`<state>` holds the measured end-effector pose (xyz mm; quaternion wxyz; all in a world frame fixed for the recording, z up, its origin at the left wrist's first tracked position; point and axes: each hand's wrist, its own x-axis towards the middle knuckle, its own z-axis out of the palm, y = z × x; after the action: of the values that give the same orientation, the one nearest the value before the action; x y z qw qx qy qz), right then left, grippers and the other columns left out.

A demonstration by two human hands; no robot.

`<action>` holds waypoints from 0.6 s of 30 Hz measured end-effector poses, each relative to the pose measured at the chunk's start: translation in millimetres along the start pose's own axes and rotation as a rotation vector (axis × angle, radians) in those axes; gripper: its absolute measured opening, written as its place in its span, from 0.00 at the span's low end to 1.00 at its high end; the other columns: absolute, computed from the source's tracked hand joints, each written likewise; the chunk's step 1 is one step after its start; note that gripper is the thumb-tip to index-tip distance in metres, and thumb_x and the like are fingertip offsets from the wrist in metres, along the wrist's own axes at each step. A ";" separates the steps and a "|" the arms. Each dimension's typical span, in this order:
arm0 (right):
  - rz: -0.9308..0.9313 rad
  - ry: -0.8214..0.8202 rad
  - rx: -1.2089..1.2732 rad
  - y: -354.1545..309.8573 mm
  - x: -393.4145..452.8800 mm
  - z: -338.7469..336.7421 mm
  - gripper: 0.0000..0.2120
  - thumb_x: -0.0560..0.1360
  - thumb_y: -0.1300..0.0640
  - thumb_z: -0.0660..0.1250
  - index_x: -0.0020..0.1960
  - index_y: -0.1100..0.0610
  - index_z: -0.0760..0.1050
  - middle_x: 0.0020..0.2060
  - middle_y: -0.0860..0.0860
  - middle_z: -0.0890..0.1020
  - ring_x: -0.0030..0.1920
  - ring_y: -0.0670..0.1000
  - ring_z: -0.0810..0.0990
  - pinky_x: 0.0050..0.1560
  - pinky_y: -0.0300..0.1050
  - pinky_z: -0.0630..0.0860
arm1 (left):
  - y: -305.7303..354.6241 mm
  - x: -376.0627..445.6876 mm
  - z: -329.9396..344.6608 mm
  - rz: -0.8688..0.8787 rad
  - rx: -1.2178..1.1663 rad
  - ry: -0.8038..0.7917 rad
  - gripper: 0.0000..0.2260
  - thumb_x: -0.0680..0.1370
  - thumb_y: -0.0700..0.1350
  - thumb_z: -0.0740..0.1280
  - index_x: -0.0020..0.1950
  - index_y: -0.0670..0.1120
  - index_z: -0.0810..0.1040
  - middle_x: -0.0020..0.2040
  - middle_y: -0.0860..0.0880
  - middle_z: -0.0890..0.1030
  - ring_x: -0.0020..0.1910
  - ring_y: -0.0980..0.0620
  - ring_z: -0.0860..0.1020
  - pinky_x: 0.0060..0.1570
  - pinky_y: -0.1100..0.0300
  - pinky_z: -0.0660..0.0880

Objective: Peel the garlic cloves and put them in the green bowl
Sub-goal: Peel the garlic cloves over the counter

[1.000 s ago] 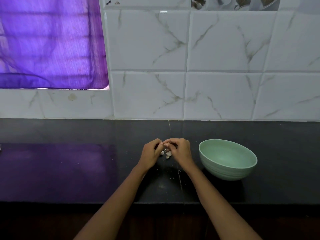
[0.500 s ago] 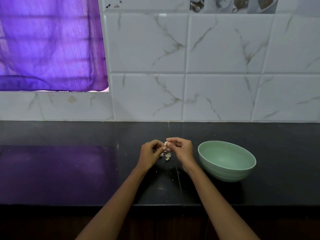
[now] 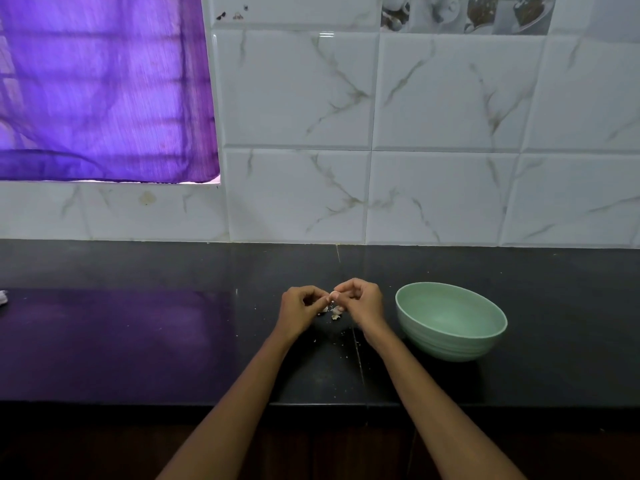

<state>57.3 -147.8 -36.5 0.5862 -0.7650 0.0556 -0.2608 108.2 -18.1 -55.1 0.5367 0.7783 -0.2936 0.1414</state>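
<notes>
A small pale garlic clove (image 3: 333,295) is pinched between the fingertips of my left hand (image 3: 302,309) and my right hand (image 3: 363,302), just above the black counter. Both hands have curled fingers meeting at the clove. Under them lie a few loose garlic pieces and bits of skin (image 3: 334,311). The green bowl (image 3: 450,341) stands on the counter just right of my right hand, and nothing shows inside it.
The black counter (image 3: 138,341) runs across the view, with skin crumbs (image 3: 343,336) near its front edge. A white tiled wall (image 3: 415,168) rises behind, and a purple curtain (image 3: 104,91) hangs at the upper left. A small white object (image 3: 2,297) lies at the far left edge.
My hands have parted a little, so the pale clove now shows between the fingertips. The bowl has not moved.
</notes>
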 end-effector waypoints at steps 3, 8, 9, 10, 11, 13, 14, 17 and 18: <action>-0.254 0.084 -0.237 -11.7 -8.9 -0.7 0.05 0.67 0.68 0.71 0.35 0.61 0.78 0.31 0.54 0.82 0.30 0.45 0.76 0.34 0.32 0.70 | -6.5 1.8 -4.0 -0.105 -0.053 0.111 0.07 0.72 0.30 0.68 0.46 0.38 0.82 0.42 0.45 0.83 0.35 0.67 0.80 0.41 0.70 0.77; -0.640 0.063 -0.494 -54.1 -1.4 -19.2 0.05 0.65 0.71 0.65 0.36 0.64 0.79 0.34 0.59 0.82 0.37 0.55 0.78 0.40 0.45 0.72 | -12.6 6.5 -6.3 -0.202 -0.152 0.243 0.10 0.71 0.27 0.65 0.46 0.38 0.80 0.42 0.44 0.82 0.36 0.64 0.79 0.43 0.65 0.77; -0.573 -0.058 -0.638 -49.4 -5.9 -17.3 0.06 0.66 0.71 0.65 0.37 0.63 0.79 0.36 0.59 0.82 0.39 0.57 0.79 0.42 0.46 0.74 | -12.8 6.3 -6.2 -0.208 -0.147 0.248 0.09 0.71 0.27 0.65 0.46 0.38 0.80 0.42 0.44 0.82 0.35 0.65 0.79 0.41 0.68 0.77; -0.448 -0.215 -0.779 -38.5 -12.9 -12.0 0.07 0.66 0.70 0.64 0.39 0.63 0.79 0.39 0.60 0.82 0.42 0.58 0.81 0.44 0.47 0.76 | -12.7 6.4 -6.0 -0.216 -0.142 0.252 0.09 0.72 0.27 0.65 0.46 0.38 0.80 0.41 0.45 0.82 0.34 0.66 0.79 0.37 0.71 0.76; -0.336 -0.342 -0.856 -26.3 -20.2 -8.1 0.07 0.67 0.69 0.63 0.40 0.62 0.79 0.41 0.61 0.82 0.44 0.60 0.81 0.46 0.49 0.77 | -11.3 5.3 -5.2 -0.225 -0.148 0.249 0.09 0.72 0.28 0.65 0.47 0.38 0.80 0.42 0.45 0.82 0.34 0.65 0.79 0.34 0.73 0.75; -0.297 -0.390 -0.852 -20.0 -20.8 -6.7 0.07 0.68 0.67 0.65 0.41 0.61 0.81 0.41 0.61 0.83 0.44 0.60 0.82 0.48 0.48 0.78 | -9.6 2.3 -4.5 -0.241 -0.169 0.254 0.09 0.72 0.28 0.65 0.47 0.38 0.80 0.42 0.44 0.82 0.36 0.63 0.79 0.31 0.73 0.74; -0.325 -0.365 -0.838 -27.1 -16.9 -8.7 0.06 0.68 0.67 0.66 0.41 0.61 0.81 0.40 0.60 0.83 0.43 0.58 0.82 0.47 0.45 0.78 | -7.9 1.2 -4.3 -0.239 -0.188 0.253 0.08 0.72 0.28 0.65 0.47 0.38 0.80 0.42 0.44 0.82 0.36 0.62 0.79 0.32 0.71 0.75; -0.303 -0.278 -0.571 -48.0 -7.1 -13.1 0.04 0.67 0.66 0.71 0.40 0.61 0.82 0.36 0.58 0.84 0.35 0.50 0.81 0.38 0.35 0.74 | -4.7 -0.7 -6.5 -0.205 -0.225 0.196 0.09 0.72 0.29 0.67 0.49 0.38 0.80 0.43 0.44 0.82 0.40 0.58 0.80 0.43 0.67 0.77; -0.231 -0.241 -0.418 -47.4 -8.6 -13.5 0.03 0.68 0.67 0.71 0.40 0.62 0.82 0.35 0.58 0.84 0.32 0.48 0.79 0.34 0.33 0.74 | -2.5 -1.7 -6.2 -0.196 -0.270 0.156 0.10 0.72 0.30 0.67 0.50 0.39 0.80 0.44 0.44 0.82 0.42 0.56 0.80 0.45 0.66 0.78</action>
<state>33.2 -141.6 7.0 0.3842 -0.8963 -0.0497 -0.2158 108.9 -11.2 -55.5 0.6686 0.7108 -0.1900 0.1077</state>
